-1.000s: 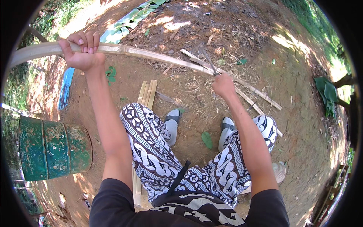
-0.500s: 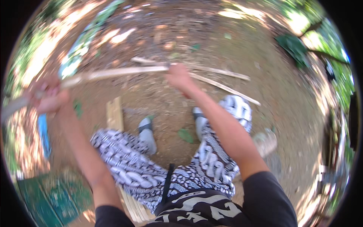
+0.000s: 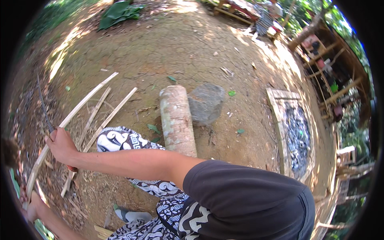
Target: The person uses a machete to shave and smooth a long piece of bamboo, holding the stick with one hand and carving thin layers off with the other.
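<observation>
At the left, my right hand [image 3: 63, 146] is closed around a knife; its long thin dark blade [image 3: 43, 100] points away from me, and the end of its handle [image 3: 72, 168] shows below the fist. The same hand lies against a long pale wooden strip [image 3: 86, 98], which runs from the lower left up to the middle left. Nearer me, at the left rim, my left hand [image 3: 35, 207] grips the near end of this strip, its fingers partly cut off by the picture's edge. Two more pale strips [image 3: 114, 114] lie on the ground just right of my right hand.
A cut log [image 3: 173, 114] lies by my knee, against a grey stone [image 3: 207, 103]. Further right is a wooden frame [image 3: 280, 132] around dark, bluish material. Green leaves [image 3: 118, 17] lie far left. A person [image 3: 273, 11] is by a bench, near an open hut [image 3: 336, 72].
My view has swung to the right, so hands and strip now appear further left. The knife blade, blurred before, now shows plainly. Both hands keep their hold.
</observation>
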A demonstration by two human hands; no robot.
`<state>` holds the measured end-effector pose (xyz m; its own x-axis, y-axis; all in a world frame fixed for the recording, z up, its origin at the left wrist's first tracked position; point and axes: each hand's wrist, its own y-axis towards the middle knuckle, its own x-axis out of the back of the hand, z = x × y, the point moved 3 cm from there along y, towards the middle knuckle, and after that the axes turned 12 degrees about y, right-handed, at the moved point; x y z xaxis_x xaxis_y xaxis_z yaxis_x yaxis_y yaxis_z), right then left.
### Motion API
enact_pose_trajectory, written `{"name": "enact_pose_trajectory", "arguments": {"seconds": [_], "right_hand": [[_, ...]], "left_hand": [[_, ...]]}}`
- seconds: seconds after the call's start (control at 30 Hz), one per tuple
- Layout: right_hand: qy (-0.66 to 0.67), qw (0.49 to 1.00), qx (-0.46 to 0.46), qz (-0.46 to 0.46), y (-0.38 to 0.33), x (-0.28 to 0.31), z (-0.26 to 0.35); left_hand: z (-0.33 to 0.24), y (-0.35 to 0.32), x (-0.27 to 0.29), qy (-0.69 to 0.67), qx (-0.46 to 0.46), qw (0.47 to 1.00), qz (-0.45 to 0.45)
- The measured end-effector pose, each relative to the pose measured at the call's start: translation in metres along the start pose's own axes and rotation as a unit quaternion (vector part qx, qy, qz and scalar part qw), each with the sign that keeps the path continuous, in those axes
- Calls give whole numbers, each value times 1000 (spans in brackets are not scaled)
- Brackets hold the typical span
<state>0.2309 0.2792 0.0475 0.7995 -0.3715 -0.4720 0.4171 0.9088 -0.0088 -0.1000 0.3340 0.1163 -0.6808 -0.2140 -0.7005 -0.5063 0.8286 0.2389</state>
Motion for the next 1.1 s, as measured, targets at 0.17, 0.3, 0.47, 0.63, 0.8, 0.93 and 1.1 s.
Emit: {"name": "enact_pose_trajectory", "arguments": {"seconds": [0.17, 0.3, 0.47, 0.63, 0.8, 0.93, 1.1], "right_hand": [[-15, 989, 100, -110, 21, 84, 75], [-36, 983, 122, -132, 1, 151, 117], [-131, 973, 112, -151, -37, 213, 147], [-153, 972, 78, -160, -65, 230, 176], [-174, 968, 114, -142, -68, 222, 174], [-141, 981, 106, -77, -66, 179, 164], [-146, 983, 48, 101, -49, 107, 136]], "left_hand": [[119, -83, -95, -80, 99, 990, 61], [159, -176, -133, -161, 160, 973, 49], [183, -233, -155, -248, 230, 940, 51], [188, -267, -165, -246, 241, 938, 29], [168, -264, -160, -250, 223, 942, -15], [135, -232, -122, -273, 147, 951, -21], [78, -195, -76, -245, 58, 960, -125]]}}
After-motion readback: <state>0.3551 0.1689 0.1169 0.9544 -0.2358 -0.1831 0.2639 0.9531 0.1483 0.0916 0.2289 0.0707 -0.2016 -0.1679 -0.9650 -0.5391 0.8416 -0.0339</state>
